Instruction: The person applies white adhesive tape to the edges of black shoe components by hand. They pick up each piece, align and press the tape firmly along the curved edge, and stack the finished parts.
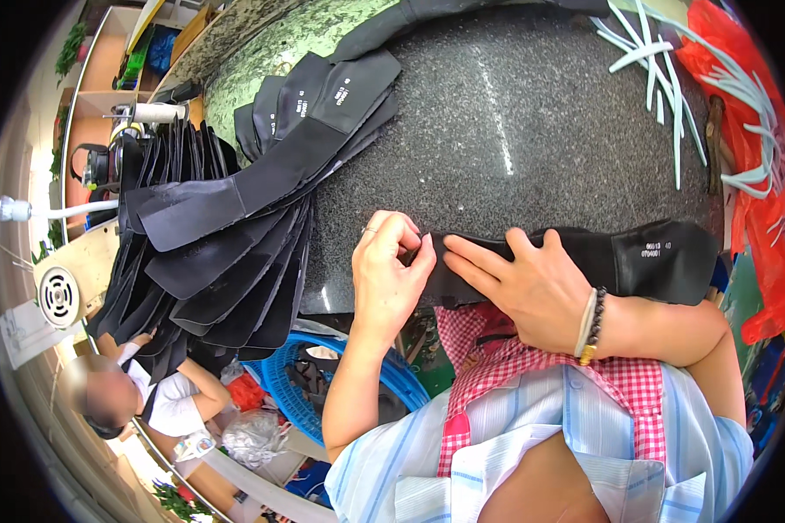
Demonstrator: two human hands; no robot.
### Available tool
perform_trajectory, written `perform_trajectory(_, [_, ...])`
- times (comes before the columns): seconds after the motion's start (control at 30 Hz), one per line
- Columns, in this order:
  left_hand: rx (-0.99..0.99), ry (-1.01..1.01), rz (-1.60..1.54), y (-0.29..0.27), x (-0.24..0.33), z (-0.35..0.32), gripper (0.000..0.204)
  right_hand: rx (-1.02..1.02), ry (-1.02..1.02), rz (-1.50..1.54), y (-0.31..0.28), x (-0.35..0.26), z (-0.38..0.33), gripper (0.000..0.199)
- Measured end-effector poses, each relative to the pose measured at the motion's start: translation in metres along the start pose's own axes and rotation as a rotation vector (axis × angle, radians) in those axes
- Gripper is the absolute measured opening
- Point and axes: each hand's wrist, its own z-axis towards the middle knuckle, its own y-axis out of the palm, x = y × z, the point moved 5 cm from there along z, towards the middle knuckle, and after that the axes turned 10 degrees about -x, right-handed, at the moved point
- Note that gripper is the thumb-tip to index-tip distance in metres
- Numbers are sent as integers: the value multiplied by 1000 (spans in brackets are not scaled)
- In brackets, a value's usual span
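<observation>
A long black leather-like piece (667, 266) lies along the near edge of the dark stone worktop, with small white printing at its right end. My left hand (382, 272) pinches the piece's left end at the upper edge, thumb against curled fingers. My right hand (536, 283) rests flat on the piece, two fingers stretched toward the left fingertips and the others spread along the upper edge. What lies between the left fingertips is mostly hidden. A fanned pile of similar black pieces (227, 200) lies to the left, overhanging the worktop's edge.
Pale thin strips (663, 74) lie at the far right beside a red plastic bag (772, 253). Below the worktop's left side stands a blue basket (279, 383). Another person (161, 392) sits at lower left, near a white thread cone (159, 112). The worktop (532, 131) extends beyond my hands.
</observation>
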Motion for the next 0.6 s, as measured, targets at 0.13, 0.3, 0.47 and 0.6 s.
perform_trajectory(0.13, [187,139,454,3,23,4,15,1,70,-28,7,3,2,83])
perform_trajectory(0.3, [-166,265,381,31,36,-31,43,298,-65,157,12,29,-47,39])
perform_trajectory(0.47, [-285,618,510,63,77,-29,41,258,-71,436,4,56,-70,53])
perform_trajectory(0.6, [-320,685,523,72,85,-28,36,209,-105,434,7,63,-82,51])
